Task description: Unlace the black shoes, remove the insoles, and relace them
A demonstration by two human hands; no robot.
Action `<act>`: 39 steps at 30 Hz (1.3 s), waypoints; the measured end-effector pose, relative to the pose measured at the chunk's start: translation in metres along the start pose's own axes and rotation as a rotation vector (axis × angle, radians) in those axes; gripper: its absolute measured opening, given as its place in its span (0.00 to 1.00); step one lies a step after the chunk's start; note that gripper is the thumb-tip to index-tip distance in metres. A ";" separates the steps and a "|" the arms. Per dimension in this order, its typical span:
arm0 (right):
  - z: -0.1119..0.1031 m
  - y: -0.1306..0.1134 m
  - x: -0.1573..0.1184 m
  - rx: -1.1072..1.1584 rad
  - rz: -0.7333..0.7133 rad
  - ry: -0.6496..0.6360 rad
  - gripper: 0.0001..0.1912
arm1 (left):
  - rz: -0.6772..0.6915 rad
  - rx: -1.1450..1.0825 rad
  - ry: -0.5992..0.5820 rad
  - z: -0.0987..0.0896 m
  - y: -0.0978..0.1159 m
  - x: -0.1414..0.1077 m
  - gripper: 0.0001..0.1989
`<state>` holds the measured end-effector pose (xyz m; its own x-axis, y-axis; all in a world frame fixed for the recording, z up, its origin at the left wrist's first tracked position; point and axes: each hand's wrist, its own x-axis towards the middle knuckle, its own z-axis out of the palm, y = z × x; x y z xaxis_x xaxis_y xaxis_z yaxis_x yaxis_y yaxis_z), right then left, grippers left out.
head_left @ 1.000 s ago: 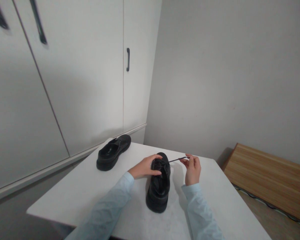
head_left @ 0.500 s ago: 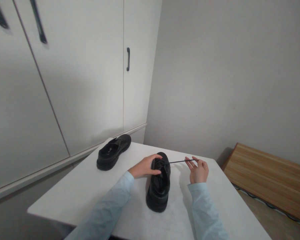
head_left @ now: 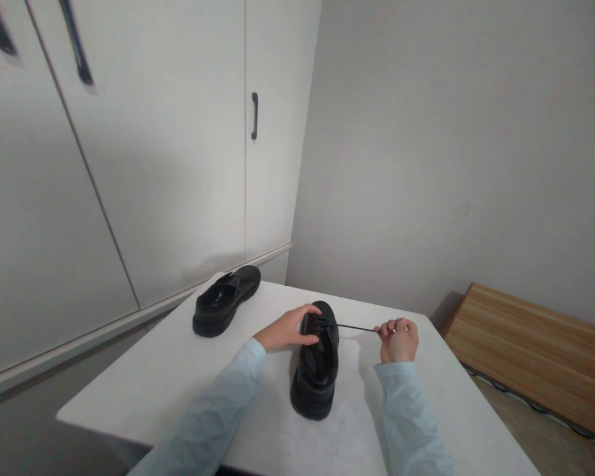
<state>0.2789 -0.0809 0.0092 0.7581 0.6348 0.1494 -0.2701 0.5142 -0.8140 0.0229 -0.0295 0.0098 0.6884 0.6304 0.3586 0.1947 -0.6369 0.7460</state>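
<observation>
At the left of the frame, a white cupboard [head_left: 178,145] runs from the top edge down towards the middle, with 3 dark handles [head_left: 254,116] on its doors. Below it, a white table [head_left: 139,396] spreads across the lower half of the frame. On its far left part, left of the frame's centre, the spare shoe [head_left: 215,309], black, sits upright, well apart from both hands. Next comes a pale blue left sleeve [head_left: 218,406], rising from the bottom edge to the left hand [head_left: 286,329]. This hand's grip is partly spread, thumb and fingers parted and pressed on the front of the laced shoe [head_left: 316,390]. That black shoe stands upright on the table, just below the frame's centre, its toe pointing up the frame. A dark lace [head_left: 356,327] stretches from it, nearly straight, to the right hand [head_left: 400,340], whose grip is closed with curled fingers around the lace's end. The right sleeve [head_left: 411,420] fills the space below. Behind is a grey wall [head_left: 436,145]; at lower right, a wooden board [head_left: 535,350] with a cable [head_left: 530,406] along its lower edge.
</observation>
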 end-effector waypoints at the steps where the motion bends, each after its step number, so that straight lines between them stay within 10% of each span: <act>1: 0.000 -0.001 0.000 -0.003 -0.011 0.012 0.10 | -0.002 -0.003 0.000 0.000 0.000 0.000 0.28; 7: 0.005 -0.007 -0.006 -0.035 -0.162 0.004 0.11 | -0.010 -0.024 0.003 0.000 0.001 0.000 0.27; 28: 0.019 0.000 -0.036 -0.786 -0.480 -0.675 0.14 | 0.004 0.012 0.009 0.003 0.000 0.003 0.28; 39: 0.021 0.004 -0.041 -0.973 -0.548 -0.769 0.19 | 0.010 0.021 0.016 0.004 0.005 0.002 0.28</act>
<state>0.2341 -0.0928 0.0114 0.0244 0.8055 0.5921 0.7252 0.3934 -0.5650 0.0279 -0.0328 0.0119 0.6789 0.6314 0.3748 0.2030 -0.6520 0.7305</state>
